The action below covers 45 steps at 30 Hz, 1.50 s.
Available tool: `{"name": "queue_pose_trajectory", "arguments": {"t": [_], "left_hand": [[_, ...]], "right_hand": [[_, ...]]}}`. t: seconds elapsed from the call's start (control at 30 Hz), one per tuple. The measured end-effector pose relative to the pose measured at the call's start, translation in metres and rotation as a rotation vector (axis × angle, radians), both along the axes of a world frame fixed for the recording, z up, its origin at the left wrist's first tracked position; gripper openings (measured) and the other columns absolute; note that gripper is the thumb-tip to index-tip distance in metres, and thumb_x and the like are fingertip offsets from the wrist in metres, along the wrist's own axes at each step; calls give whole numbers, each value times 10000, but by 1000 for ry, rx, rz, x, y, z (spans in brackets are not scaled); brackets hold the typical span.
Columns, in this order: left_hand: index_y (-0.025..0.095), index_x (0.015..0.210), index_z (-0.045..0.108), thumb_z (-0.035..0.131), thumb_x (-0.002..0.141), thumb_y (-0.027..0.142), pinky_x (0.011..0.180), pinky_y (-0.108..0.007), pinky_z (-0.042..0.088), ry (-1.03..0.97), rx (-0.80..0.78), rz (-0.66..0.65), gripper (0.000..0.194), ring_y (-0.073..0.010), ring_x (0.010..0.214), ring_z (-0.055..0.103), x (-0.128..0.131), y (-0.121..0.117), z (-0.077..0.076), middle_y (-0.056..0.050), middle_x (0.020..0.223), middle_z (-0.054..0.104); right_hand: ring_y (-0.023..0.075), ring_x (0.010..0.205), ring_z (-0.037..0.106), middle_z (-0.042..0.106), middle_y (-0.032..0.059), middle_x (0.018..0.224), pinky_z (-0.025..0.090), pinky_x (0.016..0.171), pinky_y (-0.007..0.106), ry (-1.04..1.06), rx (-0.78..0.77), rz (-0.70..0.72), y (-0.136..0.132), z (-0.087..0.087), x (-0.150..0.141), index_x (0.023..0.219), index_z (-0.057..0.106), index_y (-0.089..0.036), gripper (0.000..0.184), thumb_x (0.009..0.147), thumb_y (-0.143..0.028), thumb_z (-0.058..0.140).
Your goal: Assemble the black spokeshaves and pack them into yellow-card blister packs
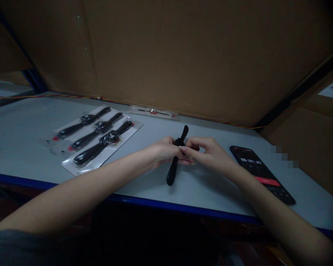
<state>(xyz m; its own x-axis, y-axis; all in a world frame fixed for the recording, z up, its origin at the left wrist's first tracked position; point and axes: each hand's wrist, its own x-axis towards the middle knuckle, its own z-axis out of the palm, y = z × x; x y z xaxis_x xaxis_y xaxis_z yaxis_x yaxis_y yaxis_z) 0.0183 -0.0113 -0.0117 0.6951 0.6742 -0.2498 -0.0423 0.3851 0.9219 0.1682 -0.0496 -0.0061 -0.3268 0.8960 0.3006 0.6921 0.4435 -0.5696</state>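
Observation:
A black wristwatch (173, 170) lies stretched out on the grey table (30, 125), one strap end pointing away from me and the other toward the front edge. My left hand (164, 152) is closed on the watch's middle from the left. From the right, my right hand (209, 153) pinches the same middle part with its fingertips. The watch's face is hidden under my fingers.
Three black watches in clear plastic sleeves (101, 142) lie side by side at the left. A further clear sleeve (153, 111) rests by the cardboard wall (199, 51). A phone (262, 173) showing a running timer lies at the right. The table has a blue front edge (161, 203).

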Motion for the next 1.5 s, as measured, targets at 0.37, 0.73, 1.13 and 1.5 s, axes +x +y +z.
{"name": "queue_pose_trajectory", "arguments": {"t": [0.37,0.73,1.13,1.5], "left_hand": [[79,707,547,523,612,-112,742,-256,529,10,-26,10,214,-141,666,663,-1,0,-2,-67,667,650],[64,687,552,514,627,-107,804,-294,504,-5,-19,-29,184,-137,660,659,-2,-1,1,-88,722,643],[32,745,558,505,632,-119,737,-240,519,0,-47,-20,195,-131,647,660,-1,1,2,-65,649,626],[39,763,560,518,617,-113,740,-260,523,-21,-57,-38,215,-129,628,655,-1,2,0,-75,659,637]], "right_hand": [[101,536,423,482,-32,588,322,512,233,-65,107,-76,5,-1,10,808,577,-184,208,749,-382,598],[96,523,446,486,-14,525,322,516,233,118,-112,23,2,0,6,606,572,-154,400,873,-397,402],[105,553,454,542,-8,601,339,527,241,-89,32,-16,4,3,14,698,611,-164,178,794,-297,541],[104,558,451,527,-18,610,342,542,234,-130,106,16,2,6,14,837,620,-181,108,782,-236,545]]}}
